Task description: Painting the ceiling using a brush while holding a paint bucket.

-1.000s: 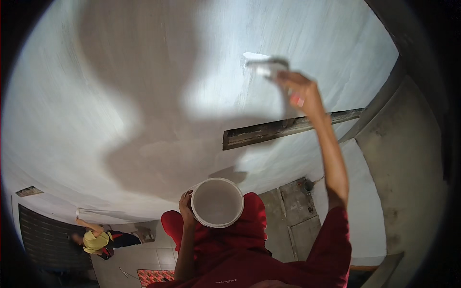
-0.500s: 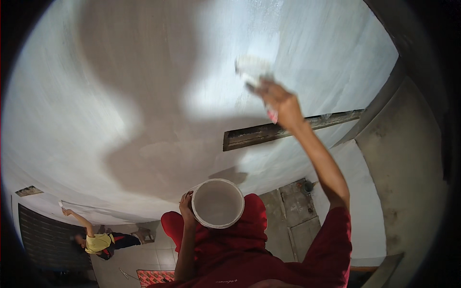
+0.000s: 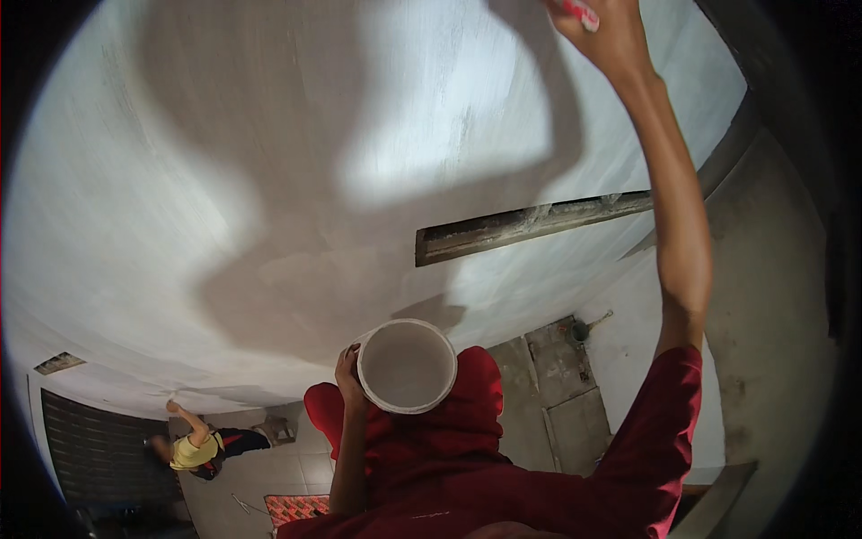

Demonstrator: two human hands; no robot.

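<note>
My right hand (image 3: 615,40) is raised at the upper edge of the view, closed around a paintbrush handle (image 3: 582,13) whose red and white end shows below the fingers. The brush head is out of the picture. In front of it stands the pale wall (image 3: 449,117), streaked with whitish, partly wet-looking strokes and crossed by my shadow. Down at my lap, my left hand (image 3: 348,368) grips the side of a round white bucket (image 3: 408,410). The bucket's mouth faces up, with greyish white inside; I cannot tell how full it is.
A long dark slot (image 3: 530,225) cuts into the wall. Far below left, a person in a yellow shirt (image 3: 197,452) reaches to the wall near a dark slatted shutter (image 3: 103,445). A small stool (image 3: 280,429), a patterned red mat (image 3: 292,508) and a dark pot (image 3: 580,331) are on the floor.
My right hand has swung up and to the right with the paintbrush, taking the brush head out of view. The bucket stays in my left hand. The other person's arm is lower.
</note>
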